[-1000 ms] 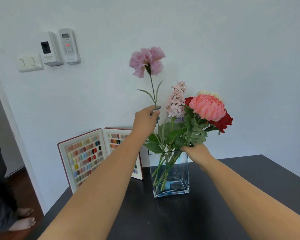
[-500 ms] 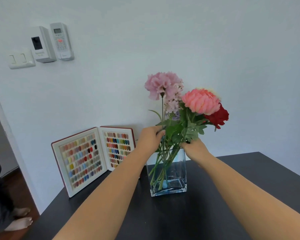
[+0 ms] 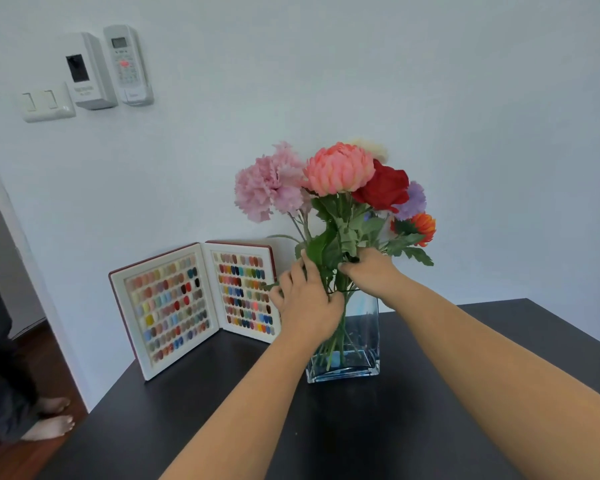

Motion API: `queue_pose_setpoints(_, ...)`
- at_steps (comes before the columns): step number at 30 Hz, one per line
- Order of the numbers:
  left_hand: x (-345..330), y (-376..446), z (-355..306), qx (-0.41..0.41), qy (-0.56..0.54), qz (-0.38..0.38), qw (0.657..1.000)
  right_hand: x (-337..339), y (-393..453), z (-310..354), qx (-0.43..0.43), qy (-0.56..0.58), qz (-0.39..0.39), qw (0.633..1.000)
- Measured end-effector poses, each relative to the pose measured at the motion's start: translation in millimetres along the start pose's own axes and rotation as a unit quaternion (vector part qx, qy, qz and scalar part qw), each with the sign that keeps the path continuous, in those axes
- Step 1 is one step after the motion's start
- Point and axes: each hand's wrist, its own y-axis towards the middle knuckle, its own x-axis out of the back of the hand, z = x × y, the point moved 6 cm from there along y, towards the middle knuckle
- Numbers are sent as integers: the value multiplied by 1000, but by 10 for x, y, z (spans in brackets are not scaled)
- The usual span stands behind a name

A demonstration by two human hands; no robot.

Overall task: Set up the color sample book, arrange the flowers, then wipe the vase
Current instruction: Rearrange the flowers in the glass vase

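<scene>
both hands' fingers curl round leafy green stems (image 3: pixel 340 251) above a clear square glass vase (image 3: pixel 361 341) on the matte dark bench (image 3: pixel 378 427): left hand (image 3: pixel 309 303), right hand (image 3: pixel 371 271); ruffled blooms (image 3: pixel 338 169) above.

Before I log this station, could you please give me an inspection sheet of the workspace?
Surface: dark table, bare in front.
Job's things: sample book stands open by the wall; glass vase holds flowers.
Clutter: nothing seen.
Hands: left hand and right hand both grip stems at the vase mouth.
Cables: nothing seen.
Surroundings: switch and remote on the wall; a person's bare feet on the left.
</scene>
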Motion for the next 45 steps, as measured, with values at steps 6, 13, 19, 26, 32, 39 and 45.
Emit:
queue_pose_setpoints(6,-72,18,-80,4,23,-52,998,-25,6,52,-43,62,47,996)
queue_pose_setpoints(13,-102,79,-123,22,12,-110,994,58,-10,174,-22,25,76,997)
queue_pose_setpoints(19,-127,86,-127,55,-23,-141,988,66,-88,185,-10,0,75,997)
queue_pose_setpoints(26,-141,126,-127,80,-57,-186,978,36,-92,87,-20,102,84,991)
queue_pose_setpoints(32,-122,177,-78,88,-44,-188,977,349,15,-297,-16,202,-71,977)
queue_pose_setpoints(39,-94,210,-78,80,-16,-166,983,180,161,-848,-174,162,-49,970)
queue_pose_setpoints(45,-63,259,-67,62,17,-144,988,-69,353,-639,-145,227,37,962)
